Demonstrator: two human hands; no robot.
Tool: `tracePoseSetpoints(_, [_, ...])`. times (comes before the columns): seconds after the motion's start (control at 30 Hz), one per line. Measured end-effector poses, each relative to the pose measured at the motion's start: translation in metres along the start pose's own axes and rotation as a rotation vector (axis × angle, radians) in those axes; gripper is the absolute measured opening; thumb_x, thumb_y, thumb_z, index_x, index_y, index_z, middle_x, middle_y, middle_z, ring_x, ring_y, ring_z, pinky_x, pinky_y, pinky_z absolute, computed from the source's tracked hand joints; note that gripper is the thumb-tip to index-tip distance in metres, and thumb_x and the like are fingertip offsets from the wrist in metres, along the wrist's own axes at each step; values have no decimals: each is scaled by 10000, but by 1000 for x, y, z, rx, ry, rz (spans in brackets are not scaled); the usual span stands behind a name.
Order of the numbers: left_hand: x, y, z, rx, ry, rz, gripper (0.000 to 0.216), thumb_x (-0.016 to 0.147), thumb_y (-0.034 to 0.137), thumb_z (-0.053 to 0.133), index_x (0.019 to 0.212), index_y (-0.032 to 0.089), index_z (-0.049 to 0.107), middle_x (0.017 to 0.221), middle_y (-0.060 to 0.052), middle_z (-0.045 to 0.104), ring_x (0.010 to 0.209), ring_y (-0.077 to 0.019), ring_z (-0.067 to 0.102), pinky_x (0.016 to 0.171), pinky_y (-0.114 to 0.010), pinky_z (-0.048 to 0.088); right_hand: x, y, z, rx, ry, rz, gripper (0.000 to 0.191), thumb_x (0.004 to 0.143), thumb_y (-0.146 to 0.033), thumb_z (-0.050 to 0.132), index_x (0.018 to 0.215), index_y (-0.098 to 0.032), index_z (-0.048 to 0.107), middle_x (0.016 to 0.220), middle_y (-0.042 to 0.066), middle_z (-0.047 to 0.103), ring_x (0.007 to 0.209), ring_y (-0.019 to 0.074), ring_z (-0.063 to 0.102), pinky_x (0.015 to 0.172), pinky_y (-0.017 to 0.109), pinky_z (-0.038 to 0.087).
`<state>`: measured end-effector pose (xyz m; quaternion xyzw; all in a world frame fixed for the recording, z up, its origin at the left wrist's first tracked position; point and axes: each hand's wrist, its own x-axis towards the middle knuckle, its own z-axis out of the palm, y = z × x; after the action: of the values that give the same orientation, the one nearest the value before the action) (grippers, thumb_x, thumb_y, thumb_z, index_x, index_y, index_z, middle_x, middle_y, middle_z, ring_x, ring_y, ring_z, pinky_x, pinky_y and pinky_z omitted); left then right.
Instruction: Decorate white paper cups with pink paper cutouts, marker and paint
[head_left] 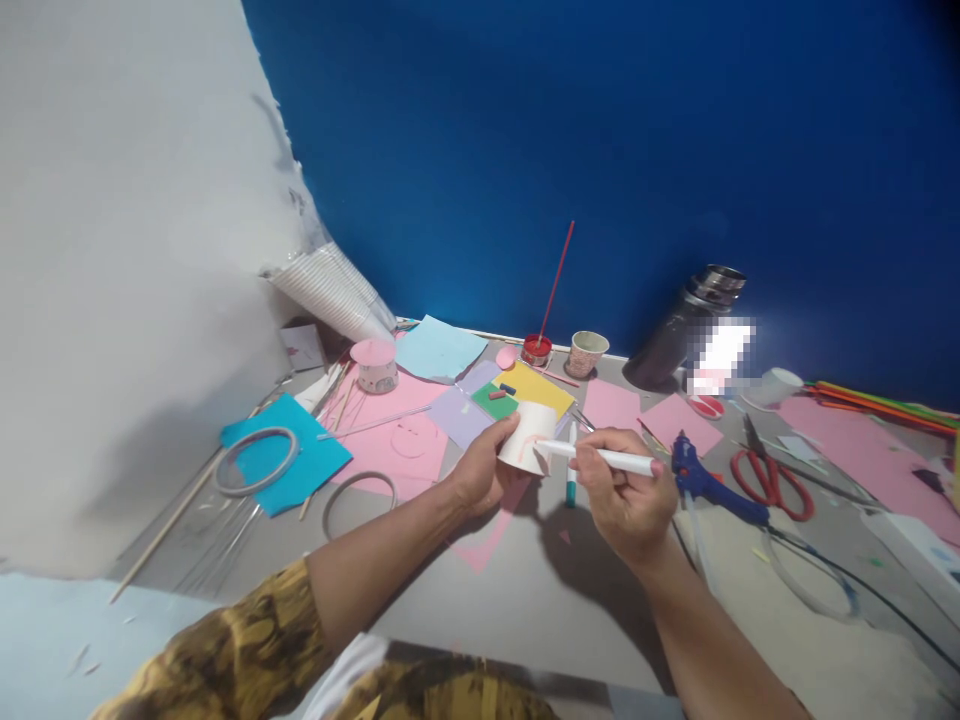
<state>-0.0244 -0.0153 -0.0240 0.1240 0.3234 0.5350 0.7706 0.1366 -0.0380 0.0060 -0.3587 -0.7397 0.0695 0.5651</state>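
My left hand [480,470] is closed round a white paper cup [526,438], held on its side above the grey table [540,590]. My right hand [622,490] grips a white marker [600,458] with its tip touching the cup's side, where a faint pink line shows. A teal-capped marker [571,470] lies on the table just below the cup.
Coloured paper sheets [405,440] cover the table's middle. A blue glue gun [705,485] and red scissors [772,480] lie to the right. A steel flask [686,325], a small paint pot with a red stick [537,348], paper cups [586,352] and a cup stack [330,290] stand behind. Wire rings [255,460] lie left.
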Motion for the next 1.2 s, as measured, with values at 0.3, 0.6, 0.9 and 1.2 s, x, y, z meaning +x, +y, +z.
tracePoseSetpoints(0.3, [5,-6,-7,17,-83,114,216,912,290,645,1037,117,676,880,-76,704,768,-180,667,710,-284,550,6,-4,3,-99,-49,-111,126,949,-186,574,840,-208,633,700,14,716,572,143,672,530,249,506])
tracePoseSetpoints(0.6, [6,-7,-9,47,-141,148,279,805,339,769,969,137,671,850,-44,686,772,-171,647,730,-276,523,7,-4,2,-102,-62,-91,146,944,-184,564,815,-203,631,673,5,708,534,131,648,526,237,491])
tracePoseSetpoints(0.9, [6,-6,-9,77,-145,181,235,811,320,760,923,138,663,819,-27,663,745,-152,625,725,-259,509,8,-5,2,-75,-114,-48,171,939,-206,550,783,-212,621,639,-7,681,492,125,605,516,245,477])
tracePoseSetpoints(1.2, [1,-1,-2,33,-66,119,165,868,261,693,948,119,667,819,-44,681,720,-158,640,689,-267,536,6,-3,1,-3,-134,-6,157,944,-209,561,799,-208,622,642,-8,677,513,130,625,505,242,475])
